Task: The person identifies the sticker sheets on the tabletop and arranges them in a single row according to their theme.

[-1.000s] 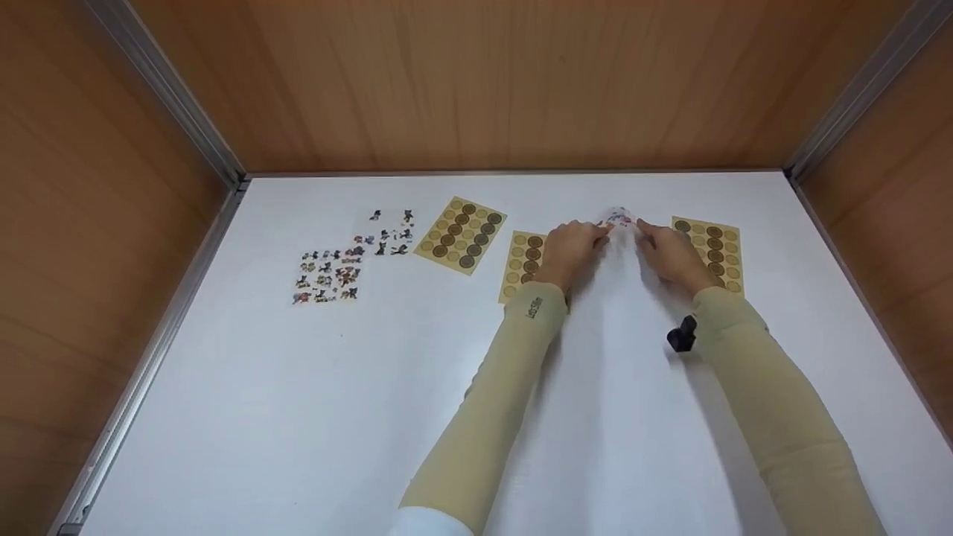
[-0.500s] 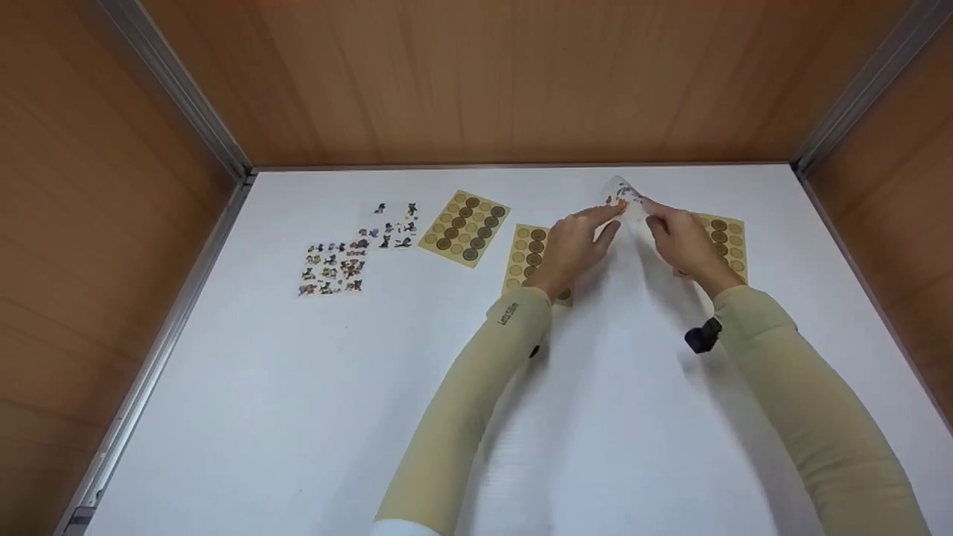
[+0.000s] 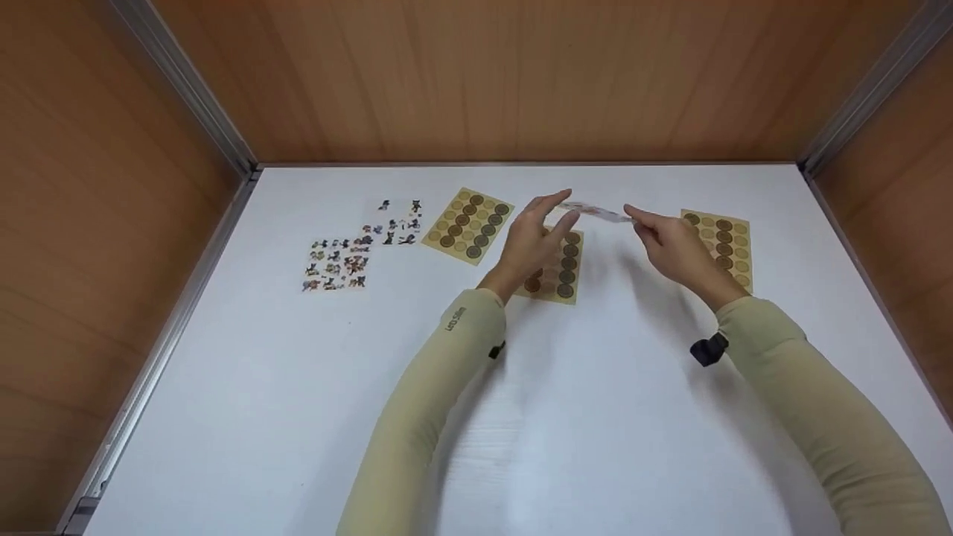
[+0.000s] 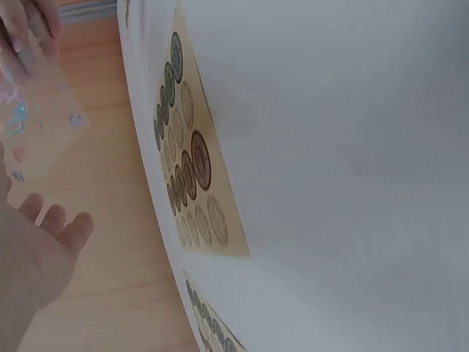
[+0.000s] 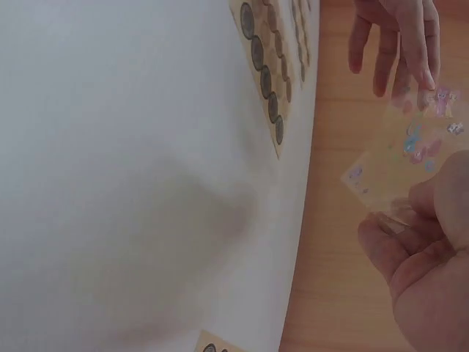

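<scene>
Pinching a clear sticker sheet (image 3: 593, 211) in the right hand (image 3: 677, 249), raised over the counter (image 3: 417, 335) toward its far edge. Holding the left hand (image 3: 527, 242) apart from the right, fingers loosely spread around the sheet's other end; cannot tell whether touching it. Seen nearly edge-on in the head view; seen face-on in both wrist views, with small coloured pictures and the wooden wall (image 5: 344, 279) showing through. Only in the head view, toward the far left corner, two picture sheets (image 3: 335, 264). Along the far edge, three yellow sheets (image 3: 467, 225) of round stickers.
</scene>
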Motion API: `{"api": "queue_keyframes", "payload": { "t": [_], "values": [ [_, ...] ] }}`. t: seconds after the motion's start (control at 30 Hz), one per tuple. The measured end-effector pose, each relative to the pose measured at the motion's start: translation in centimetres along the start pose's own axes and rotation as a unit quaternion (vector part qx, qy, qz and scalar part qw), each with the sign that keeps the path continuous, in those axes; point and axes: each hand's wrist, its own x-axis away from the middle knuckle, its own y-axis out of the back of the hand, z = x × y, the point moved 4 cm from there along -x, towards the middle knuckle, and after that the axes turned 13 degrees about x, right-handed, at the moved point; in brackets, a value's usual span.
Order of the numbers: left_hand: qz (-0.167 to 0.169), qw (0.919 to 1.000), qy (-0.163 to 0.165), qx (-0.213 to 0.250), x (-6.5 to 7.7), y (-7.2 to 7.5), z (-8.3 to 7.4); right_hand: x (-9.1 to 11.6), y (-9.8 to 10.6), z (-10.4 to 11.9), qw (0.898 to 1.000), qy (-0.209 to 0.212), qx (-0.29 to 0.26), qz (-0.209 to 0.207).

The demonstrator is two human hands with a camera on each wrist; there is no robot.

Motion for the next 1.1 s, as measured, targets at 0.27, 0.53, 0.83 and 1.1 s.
{"api": "queue_keyframes", "payload": {
  "t": [0.27,0.53,0.83,1.1],
  "values": [
    [0.124,0.9255,0.209,0.290,1.7,1.7,0.7,0.5,-0.1,2.0,0.994,0.104,-0.023,-0.029],
    [0.161,0.8678,0.322,0.342,3.9,3.3,1.3,1.7,-1.7,5.1,0.966,0.251,-0.024,-0.055],
    [0.095,0.8947,0.294,0.322,6.6,5.1,2.4,3.3,-4.7,6.8,0.892,-0.105,-0.422,0.123],
    [0.056,0.9010,0.279,0.327,8.6,6.1,1.4,4.6,-5.6,9.3,0.715,-0.215,-0.637,0.190]
  ]
}}
